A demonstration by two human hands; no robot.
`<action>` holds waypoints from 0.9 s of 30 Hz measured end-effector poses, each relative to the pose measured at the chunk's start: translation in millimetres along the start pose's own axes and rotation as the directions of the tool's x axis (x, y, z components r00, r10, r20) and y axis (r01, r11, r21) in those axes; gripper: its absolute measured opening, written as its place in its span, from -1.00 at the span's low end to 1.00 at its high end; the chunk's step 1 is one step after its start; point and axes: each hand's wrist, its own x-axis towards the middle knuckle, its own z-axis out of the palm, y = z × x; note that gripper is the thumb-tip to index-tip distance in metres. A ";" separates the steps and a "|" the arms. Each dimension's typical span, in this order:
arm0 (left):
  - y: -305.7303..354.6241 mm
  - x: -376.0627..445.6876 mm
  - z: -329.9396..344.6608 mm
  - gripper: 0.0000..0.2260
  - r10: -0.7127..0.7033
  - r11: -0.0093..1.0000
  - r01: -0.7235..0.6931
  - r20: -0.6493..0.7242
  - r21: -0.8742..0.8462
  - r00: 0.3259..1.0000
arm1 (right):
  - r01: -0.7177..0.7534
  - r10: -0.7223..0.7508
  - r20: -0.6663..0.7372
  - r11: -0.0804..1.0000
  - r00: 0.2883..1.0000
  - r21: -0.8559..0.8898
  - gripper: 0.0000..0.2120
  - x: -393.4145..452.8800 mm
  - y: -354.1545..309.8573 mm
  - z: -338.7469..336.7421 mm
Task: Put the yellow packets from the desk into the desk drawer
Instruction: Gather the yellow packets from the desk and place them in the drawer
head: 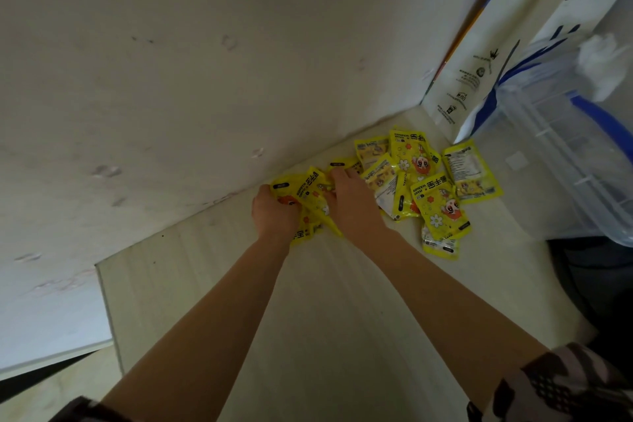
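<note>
Several yellow hand-warmer packets [424,178] lie in a loose pile on the pale wooden desk [325,301], against the wall. My left hand [274,212] grips a bunch of packets [311,195] at the pile's left end, fingers curled round them. My right hand [352,202] lies on top of the packets just to the right, its fingers reaching over them toward the wall; I cannot tell whether it grips any. The desk drawer is out of view.
A white paper bag [486,55] leans in the far right corner. A clear plastic bin with blue handles [565,154] stands to the right of the pile. The desk's left edge [106,305] drops off to the floor.
</note>
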 end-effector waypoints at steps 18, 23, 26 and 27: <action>-18.2 -48.1 -26.2 -0.61 -0.002 0.961 0.028 0.093 -0.275 0.996 | -0.152 0.216 -0.142 0.919 0.966 0.365 -0.72 -77.0 36.1 -46.7; -13.6 -60.5 -4.2 -0.69 0.000 0.949 0.072 0.228 -0.308 0.974 | -0.229 0.296 -0.150 0.908 0.943 0.350 -0.87 -93.9 72.6 -69.4; -6.2 -67.3 13.5 -0.75 0.029 0.944 0.074 0.304 -0.322 0.952 | -0.300 0.381 -0.156 0.873 0.911 0.384 -0.83 -95.9 91.3 -85.1; -2.6 -68.8 19.5 -0.75 0.036 0.941 0.074 0.318 -0.329 0.947 | -0.326 0.411 -0.154 0.860 0.898 0.393 -0.83 -95.5 97.1 -89.8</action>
